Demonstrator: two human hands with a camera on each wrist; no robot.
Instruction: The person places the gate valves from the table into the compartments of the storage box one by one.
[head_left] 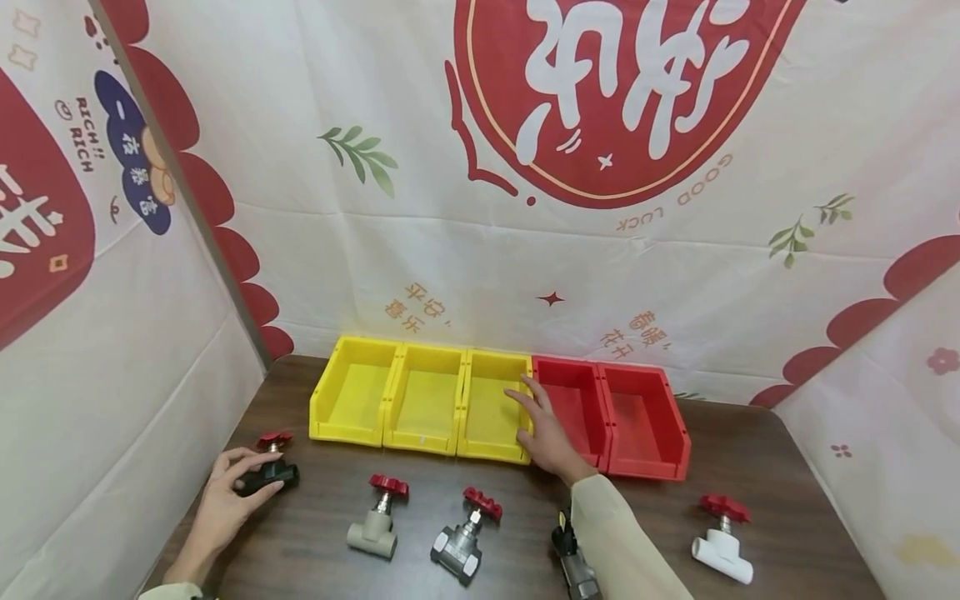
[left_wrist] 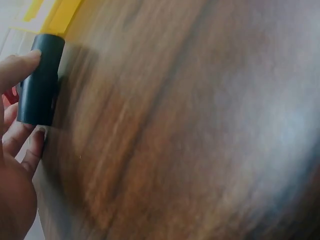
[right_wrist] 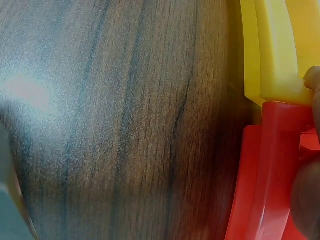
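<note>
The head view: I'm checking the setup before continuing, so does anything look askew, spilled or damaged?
The GOOD LUCK lettering on the backdrop looks odd: it reads upside down. The yellow bins and red bins stand in one row, with no visible spill or damage. The valve beside the right sleeve is partly hidden.

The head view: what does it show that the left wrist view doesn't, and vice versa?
Only the head view shows the right hand, the red bins and the white valve. The left wrist view alone gives a closer look at the black valve. Both show the left hand holding it, a yellow bin and the wooden table.
</note>
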